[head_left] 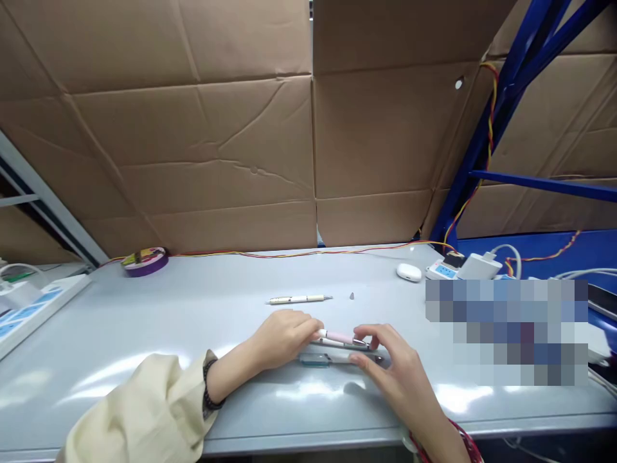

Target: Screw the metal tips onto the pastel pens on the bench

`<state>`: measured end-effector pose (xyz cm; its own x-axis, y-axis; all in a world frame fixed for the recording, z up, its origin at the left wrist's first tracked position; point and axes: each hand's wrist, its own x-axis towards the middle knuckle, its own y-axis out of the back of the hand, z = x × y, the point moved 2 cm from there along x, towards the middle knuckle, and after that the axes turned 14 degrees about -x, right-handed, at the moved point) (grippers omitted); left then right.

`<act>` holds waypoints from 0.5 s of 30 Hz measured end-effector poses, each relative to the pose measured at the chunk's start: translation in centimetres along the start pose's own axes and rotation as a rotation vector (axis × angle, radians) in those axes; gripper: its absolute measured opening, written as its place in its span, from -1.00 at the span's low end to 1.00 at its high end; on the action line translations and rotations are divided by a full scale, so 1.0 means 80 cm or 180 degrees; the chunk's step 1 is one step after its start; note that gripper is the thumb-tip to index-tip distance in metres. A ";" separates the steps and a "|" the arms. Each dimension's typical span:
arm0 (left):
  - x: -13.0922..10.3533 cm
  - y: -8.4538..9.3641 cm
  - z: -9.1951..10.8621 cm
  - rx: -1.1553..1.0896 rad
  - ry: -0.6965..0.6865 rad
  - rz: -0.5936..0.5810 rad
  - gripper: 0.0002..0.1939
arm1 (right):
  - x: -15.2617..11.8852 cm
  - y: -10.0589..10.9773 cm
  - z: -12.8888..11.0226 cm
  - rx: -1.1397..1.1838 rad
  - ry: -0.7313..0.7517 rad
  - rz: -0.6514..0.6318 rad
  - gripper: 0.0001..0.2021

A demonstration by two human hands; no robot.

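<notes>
A pink-and-white pen [337, 336] lies sideways between my hands. My left hand [286, 335] is closed on its left end, thumb and forefinger together. My right hand [393, 360] curls around the right end, with the forefinger at the pen's metal part and the thumb lower down, near a clear pen with a blue-green section [315, 360]. Just under the pink pen another slim pen shows, partly hidden by the fingers. Behind the hands lie a cream pen [299, 299] and a tiny grey cone-shaped piece [351, 296].
A purple tape roll [147, 262] sits at the back left, and a white earbud case [409, 272] at the back right. Power strips [43, 308] and chargers [479, 265] flank the grey tabletop [202, 289]. Cardboard [216, 141] walls the back; blue posts [475, 154] stand right.
</notes>
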<state>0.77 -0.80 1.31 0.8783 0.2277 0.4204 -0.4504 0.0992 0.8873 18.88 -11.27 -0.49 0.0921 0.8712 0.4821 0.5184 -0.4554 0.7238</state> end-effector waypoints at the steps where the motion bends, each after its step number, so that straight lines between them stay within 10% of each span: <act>1: 0.000 0.001 0.001 0.0002 -0.0023 -0.0058 -0.52 | 0.000 -0.001 0.000 -0.0103 0.0013 -0.0075 -0.82; 15: 0.005 0.001 0.012 0.0121 -0.0315 0.0071 -0.66 | -0.002 0.008 -0.007 0.0166 0.0263 0.0526 -0.94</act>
<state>1.25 -1.65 1.77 0.8805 0.1326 0.4550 -0.4652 0.0579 0.8833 18.69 -11.82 0.19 0.1106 0.7664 0.6328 0.5457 -0.5790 0.6058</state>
